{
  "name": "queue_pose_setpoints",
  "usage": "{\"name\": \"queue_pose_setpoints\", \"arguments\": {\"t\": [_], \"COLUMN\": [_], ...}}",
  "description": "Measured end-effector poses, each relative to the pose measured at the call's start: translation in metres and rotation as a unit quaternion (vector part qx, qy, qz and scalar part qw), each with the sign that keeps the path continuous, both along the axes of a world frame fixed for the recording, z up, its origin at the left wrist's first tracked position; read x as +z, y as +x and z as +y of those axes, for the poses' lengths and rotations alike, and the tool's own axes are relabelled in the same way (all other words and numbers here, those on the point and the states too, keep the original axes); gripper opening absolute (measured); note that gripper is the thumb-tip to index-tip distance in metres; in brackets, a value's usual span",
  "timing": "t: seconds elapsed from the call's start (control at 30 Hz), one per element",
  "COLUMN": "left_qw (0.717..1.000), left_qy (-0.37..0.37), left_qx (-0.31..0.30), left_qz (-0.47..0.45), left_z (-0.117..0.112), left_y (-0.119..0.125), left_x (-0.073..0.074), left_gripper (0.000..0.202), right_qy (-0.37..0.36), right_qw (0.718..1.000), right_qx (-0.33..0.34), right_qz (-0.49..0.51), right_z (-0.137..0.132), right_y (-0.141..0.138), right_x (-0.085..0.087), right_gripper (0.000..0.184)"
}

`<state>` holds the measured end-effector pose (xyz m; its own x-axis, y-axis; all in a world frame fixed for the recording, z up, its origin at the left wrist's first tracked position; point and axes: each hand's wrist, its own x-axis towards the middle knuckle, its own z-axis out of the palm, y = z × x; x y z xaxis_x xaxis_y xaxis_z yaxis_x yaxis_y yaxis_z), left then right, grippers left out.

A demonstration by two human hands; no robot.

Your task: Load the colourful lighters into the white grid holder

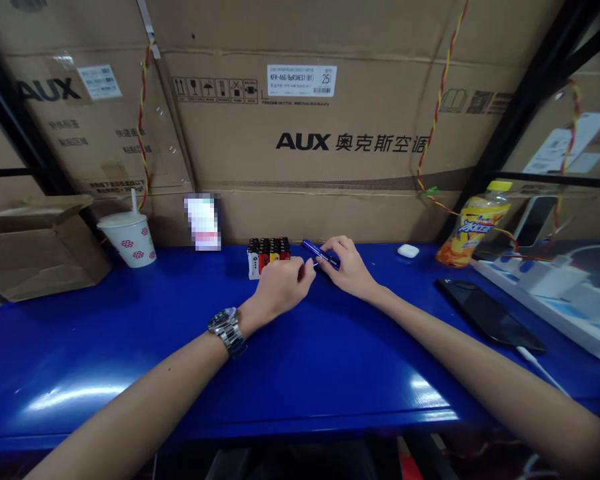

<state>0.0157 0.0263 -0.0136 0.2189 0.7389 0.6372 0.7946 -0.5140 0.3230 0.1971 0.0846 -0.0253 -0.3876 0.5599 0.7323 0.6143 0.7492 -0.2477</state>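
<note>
My left hand [286, 283], with a metal watch [229, 331] on its wrist, is closed in a pinch just in front of a block of lighters [254, 264]. The lighters stand upright in tight rows, with black tops and white, red and yellow bodies; my knuckles cover part of them. Whatever is in the pinch is too small to name. To its right, my right hand [351, 270] has thumb and fingers closed around a blue pen [312, 249], which slants away to the left close to the table's back edge. The two hands' fingertips are close together.
A paper cup with straw [130, 240], an open cardboard box [45, 250] and a blurred-out bright screen [203, 222] stand left. Right are a white earphone case [408, 251], a drink bottle [475, 227], a phone on a cable [487, 313] and a power strip [550, 300]. Large cartons [360, 180] wall the back.
</note>
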Motion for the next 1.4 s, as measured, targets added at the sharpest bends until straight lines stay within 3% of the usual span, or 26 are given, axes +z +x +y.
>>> {"name": "queue_pose_setpoints", "arguments": {"t": [0.13,0.3,0.43,0.53,0.7,0.8,0.93,1.07,1.17,1.3,1.4], "left_qw": [0.978,0.976,0.972,0.973,0.969,0.959,0.937,0.913,0.933,0.961,0.969], "left_qy": [-0.105,-0.072,-0.081,-0.099,-0.131,-0.139,-0.166,-0.221,-0.190,-0.136,-0.120], "left_qx": [0.020,0.029,-0.009,-0.033,-0.036,-0.037,-0.073,-0.099,-0.076,-0.040,-0.027], "left_qz": [-0.181,-0.202,-0.221,-0.207,-0.208,-0.245,-0.300,-0.328,-0.297,-0.237,-0.213], "left_z": [-0.005,-0.001,0.000,-0.002,-0.003,0.001,0.003,0.000,-0.003,-0.005,-0.005], "left_y": [0.013,0.011,0.010,0.010,0.009,0.009,0.009,0.010,0.010,0.010,0.009], "left_x": [0.002,-0.002,-0.005,-0.004,-0.004,-0.008,-0.012,-0.008,-0.003,0.001,0.001], "left_gripper": [0.026,0.010,0.010,0.009,0.010,0.013,0.028,0.041,0.043,0.040,0.036], "right_qy": [0.013,-0.021,-0.020,-0.032,-0.068,-0.073,-0.095,-0.168,-0.193,-0.217,-0.277], "right_qw": [0.996,0.986,0.993,0.976,0.941,0.933,0.954,0.980,0.980,0.974,0.953], "right_qx": [0.086,0.156,0.027,-0.073,-0.133,-0.132,-0.089,0.007,0.049,0.066,0.095], "right_qz": [0.031,-0.047,-0.112,-0.202,-0.305,-0.328,-0.270,-0.103,-0.018,0.008,0.083], "right_z": [-0.014,-0.017,-0.003,0.006,0.004,0.000,-0.001,0.003,0.005,0.005,0.004], "right_y": [-0.012,-0.012,0.009,0.023,0.019,0.011,0.007,0.009,0.009,0.007,0.005], "right_x": [0.001,0.006,0.011,0.010,0.005,0.003,0.000,-0.003,-0.005,-0.005,-0.004], "right_gripper": [0.015,0.019,0.028,0.029,0.036,0.031,0.020,0.018,0.018,0.023,0.025]}}
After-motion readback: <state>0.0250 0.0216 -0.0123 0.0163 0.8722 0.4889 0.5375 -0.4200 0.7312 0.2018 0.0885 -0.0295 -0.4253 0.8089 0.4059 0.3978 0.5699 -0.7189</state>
